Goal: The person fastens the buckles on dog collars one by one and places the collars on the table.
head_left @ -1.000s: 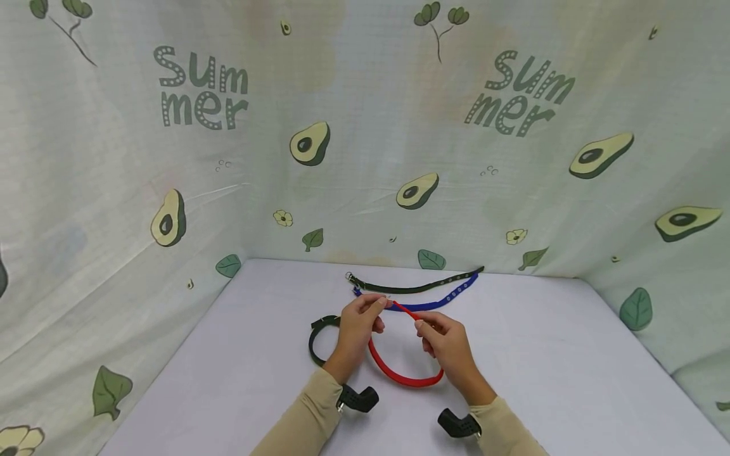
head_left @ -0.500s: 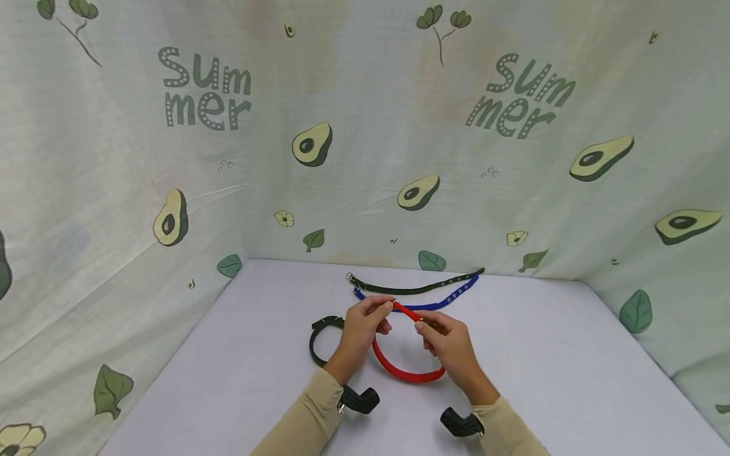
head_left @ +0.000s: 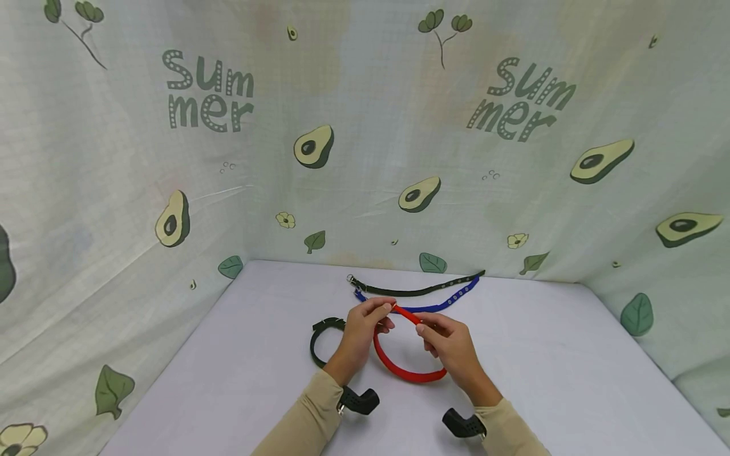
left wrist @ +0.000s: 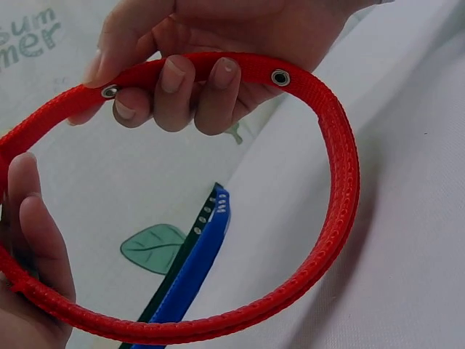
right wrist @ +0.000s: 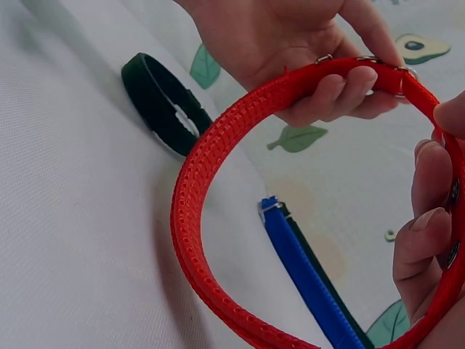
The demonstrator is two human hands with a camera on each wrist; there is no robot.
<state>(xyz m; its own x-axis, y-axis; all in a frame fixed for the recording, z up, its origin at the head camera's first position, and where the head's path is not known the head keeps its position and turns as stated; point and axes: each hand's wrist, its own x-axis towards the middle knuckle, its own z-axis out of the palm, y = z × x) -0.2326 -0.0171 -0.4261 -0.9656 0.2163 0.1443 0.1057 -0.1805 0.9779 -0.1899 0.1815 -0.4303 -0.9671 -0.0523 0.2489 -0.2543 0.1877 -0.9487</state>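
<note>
A red collar (head_left: 407, 377) with metal eyelets (left wrist: 280, 77) is bent into a loop above the table, between both hands. My left hand (head_left: 360, 326) holds its buckle end; the buckle (right wrist: 407, 76) shows beside those fingers in the right wrist view. With thumb and curled fingers, my right hand (head_left: 450, 345) grips the eyelet end. In the right wrist view the strap runs from the right fingers to the buckle; how far it passes through is hard to tell.
A dark green collar (head_left: 419, 292) and a blue collar (head_left: 436, 308) lie stretched out at the back of the table (head_left: 547, 367). Another dark green collar (head_left: 313, 348), formed into a ring, lies left of my left hand. Behind stands a printed cloth (head_left: 365, 126).
The red strap between my hands has turned from a thin edge to a broader face, and its end now meets the left fingers. Both hands have shifted slightly. The head view has tilted up a little.
</note>
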